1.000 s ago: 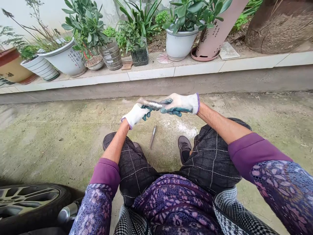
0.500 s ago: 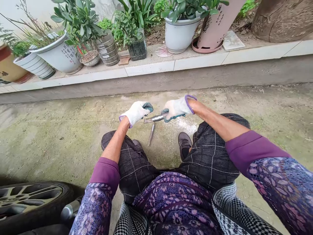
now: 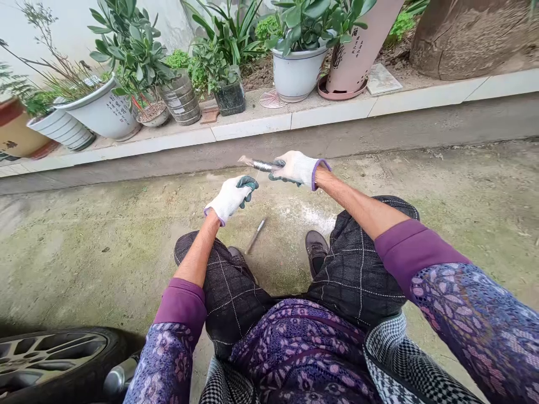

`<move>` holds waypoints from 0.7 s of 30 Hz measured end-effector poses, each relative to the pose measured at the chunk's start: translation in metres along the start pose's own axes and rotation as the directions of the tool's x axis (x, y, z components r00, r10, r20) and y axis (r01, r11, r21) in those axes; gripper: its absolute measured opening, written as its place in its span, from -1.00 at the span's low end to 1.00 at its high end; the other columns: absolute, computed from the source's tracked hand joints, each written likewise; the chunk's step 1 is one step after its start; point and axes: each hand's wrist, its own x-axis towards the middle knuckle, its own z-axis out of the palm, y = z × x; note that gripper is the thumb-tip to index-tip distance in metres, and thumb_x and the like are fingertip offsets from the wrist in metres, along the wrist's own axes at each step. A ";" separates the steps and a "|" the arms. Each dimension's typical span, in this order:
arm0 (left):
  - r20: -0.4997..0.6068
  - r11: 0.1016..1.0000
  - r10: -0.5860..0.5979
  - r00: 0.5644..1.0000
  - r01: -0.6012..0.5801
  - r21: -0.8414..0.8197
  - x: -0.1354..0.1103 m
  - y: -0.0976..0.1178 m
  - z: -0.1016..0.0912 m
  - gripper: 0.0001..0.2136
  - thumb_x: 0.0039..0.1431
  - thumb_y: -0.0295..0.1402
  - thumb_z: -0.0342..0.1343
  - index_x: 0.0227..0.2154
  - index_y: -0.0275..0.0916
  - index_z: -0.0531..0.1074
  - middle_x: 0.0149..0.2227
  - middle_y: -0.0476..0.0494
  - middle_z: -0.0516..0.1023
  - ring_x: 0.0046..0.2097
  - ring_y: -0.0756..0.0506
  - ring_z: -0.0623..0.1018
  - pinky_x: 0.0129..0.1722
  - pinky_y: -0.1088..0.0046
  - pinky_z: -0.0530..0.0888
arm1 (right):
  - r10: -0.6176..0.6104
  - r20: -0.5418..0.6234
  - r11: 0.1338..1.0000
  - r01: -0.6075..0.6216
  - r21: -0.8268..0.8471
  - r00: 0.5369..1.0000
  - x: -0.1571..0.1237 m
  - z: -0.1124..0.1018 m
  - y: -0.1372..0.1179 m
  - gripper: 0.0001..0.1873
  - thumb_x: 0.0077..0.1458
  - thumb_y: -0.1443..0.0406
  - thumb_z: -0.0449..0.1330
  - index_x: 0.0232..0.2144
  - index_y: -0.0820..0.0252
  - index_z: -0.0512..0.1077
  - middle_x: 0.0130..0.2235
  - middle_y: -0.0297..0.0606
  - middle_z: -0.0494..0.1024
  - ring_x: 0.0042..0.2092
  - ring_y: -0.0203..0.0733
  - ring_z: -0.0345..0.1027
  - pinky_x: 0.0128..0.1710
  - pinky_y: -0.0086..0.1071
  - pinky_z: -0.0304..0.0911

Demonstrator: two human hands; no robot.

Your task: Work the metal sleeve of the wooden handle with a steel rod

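Observation:
My right hand, in a white knit glove with a purple cuff and green palm, is closed around a short stick wound with silvery wire. The stick's bare, flattened end points left and is blurred. Lower and to the left, my left hand, gloved alike, has its fingers pinched together. A faint thin strand runs between those fingers and the winding; whether it is wire or thread is hard to make out. On the concrete below lies a slim rod with a lighter upper end, touched by neither hand.
Potted plants, among them a white pot and a pink planter, line a tiled ledge ahead. White powder marks the concrete near my shoe. A vehicle wheel is at lower left.
My right hand has lifted forward, away from my body, with the wound stick, whose free end now tips upward. My left hand sits slightly lower and left. The rod on the ground shows more fully.

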 end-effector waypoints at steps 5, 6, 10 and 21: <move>0.026 1.000 -0.004 1.000 0.005 -0.012 -0.003 -0.001 0.001 -0.84 0.01 -0.42 0.12 -0.33 -0.27 0.54 -0.59 -0.02 0.45 -0.57 0.05 0.38 -0.63 0.59 0.31 | 0.019 -0.001 0.987 -0.018 0.161 1.000 -0.002 0.005 -0.005 -0.72 0.00 0.20 0.32 -0.24 0.25 0.52 -0.57 -0.38 0.41 -0.65 -0.40 0.16 -0.70 -0.47 0.11; 0.045 1.000 -0.006 0.999 0.006 0.001 -0.003 -0.002 0.002 -0.84 0.01 -0.42 0.13 -0.33 -0.28 0.55 -0.60 -0.02 0.45 -0.58 0.05 0.38 -0.63 0.59 0.31 | 0.016 0.003 0.986 -0.016 0.164 1.000 0.000 0.006 -0.004 -0.73 -0.01 0.21 0.33 -0.25 0.25 0.52 -0.58 -0.38 0.40 -0.65 -0.40 0.16 -0.71 -0.48 0.12; 0.031 1.000 -0.004 1.000 0.003 0.022 -0.005 -0.007 0.003 -0.86 -0.01 -0.44 0.15 -0.36 -0.28 0.55 -0.60 -0.03 0.44 -0.57 0.04 0.38 -0.64 0.57 0.29 | 0.016 0.020 0.975 -0.020 0.221 1.000 0.004 0.008 -0.001 -0.72 -0.02 0.21 0.35 -0.26 0.25 0.52 -0.61 -0.41 0.37 -0.66 -0.42 0.13 -0.73 -0.49 0.12; 0.030 0.996 -0.047 0.998 0.049 -0.071 -0.007 -0.015 -0.012 -0.85 -0.08 -0.50 0.19 -0.39 -0.29 0.57 -0.60 -0.05 0.48 -0.58 0.03 0.37 -0.58 0.51 0.32 | -0.241 0.297 0.873 0.072 0.483 0.924 -0.027 -0.003 -0.005 -0.55 -0.09 0.15 0.40 -0.15 0.27 0.54 -0.59 -0.44 0.35 -0.63 -0.42 0.10 -0.75 -0.51 0.07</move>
